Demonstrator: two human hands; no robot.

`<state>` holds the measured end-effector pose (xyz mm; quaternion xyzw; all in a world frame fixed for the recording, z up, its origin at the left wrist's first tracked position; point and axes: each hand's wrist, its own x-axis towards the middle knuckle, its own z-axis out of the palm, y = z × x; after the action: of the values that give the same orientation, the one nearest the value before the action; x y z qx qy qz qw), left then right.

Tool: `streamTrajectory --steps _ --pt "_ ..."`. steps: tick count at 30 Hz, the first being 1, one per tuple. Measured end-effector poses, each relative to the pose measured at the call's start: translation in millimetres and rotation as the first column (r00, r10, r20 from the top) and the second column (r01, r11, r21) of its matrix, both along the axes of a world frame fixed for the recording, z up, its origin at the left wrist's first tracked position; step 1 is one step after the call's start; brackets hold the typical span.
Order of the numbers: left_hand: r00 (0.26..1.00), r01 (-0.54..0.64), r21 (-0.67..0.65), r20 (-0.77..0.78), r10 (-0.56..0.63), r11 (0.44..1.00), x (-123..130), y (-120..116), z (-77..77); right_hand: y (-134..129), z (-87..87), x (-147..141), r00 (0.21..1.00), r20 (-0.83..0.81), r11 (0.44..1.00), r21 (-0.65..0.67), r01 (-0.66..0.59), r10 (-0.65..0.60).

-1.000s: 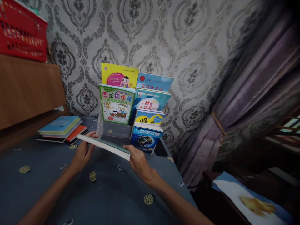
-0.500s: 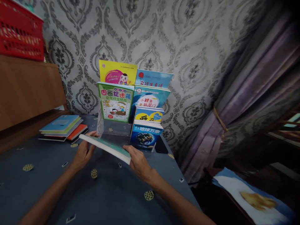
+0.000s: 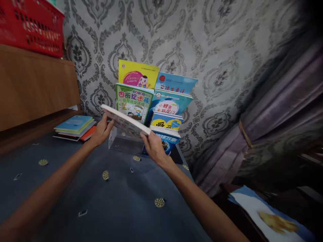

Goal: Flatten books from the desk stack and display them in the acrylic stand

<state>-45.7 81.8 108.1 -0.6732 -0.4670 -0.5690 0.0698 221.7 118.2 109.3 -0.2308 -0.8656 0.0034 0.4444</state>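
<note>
A book with white page edges is held up, tilted, between both hands. My left hand grips its left end, and my right hand is closed on its right end. Just beyond and below it stands a clear rack. The rack holds a green-bordered book, a yellow book behind that, and on the right side a light blue book, a teal book, a yellow-and-blue book and a dark blue book, partly hidden by my right hand.
Stacked books lie at the left of the dark patterned tablecloth. A red basket sits on a wooden cabinet. Behind the rack is a patterned wall; at the right hang curtains. A black flat object lies beside the rack.
Both hands have raised the book from low in front of the rack, and its printed underside now shows. It overlaps the green-bordered book's lower part. The camera view has shifted slightly.
</note>
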Motion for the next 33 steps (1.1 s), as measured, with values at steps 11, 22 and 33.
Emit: streamTrajectory --steps 11,22,33 --pt "0.998 -0.052 -0.065 -0.031 0.05 0.997 -10 4 -2.5 0 14.8 -2 0.998 -0.03 0.998 -0.001 -0.055 0.055" --pt "1.0 -0.01 0.092 0.003 0.009 0.996 -9 36 54.9 25 62.3 -4 0.993 -0.108 0.99 0.139 -0.028 0.043" --pt "0.998 -0.044 0.081 0.048 0.04 0.996 -10 42 48.9 43 78.5 -8 0.999 -0.038 0.995 0.097 -0.034 0.038"
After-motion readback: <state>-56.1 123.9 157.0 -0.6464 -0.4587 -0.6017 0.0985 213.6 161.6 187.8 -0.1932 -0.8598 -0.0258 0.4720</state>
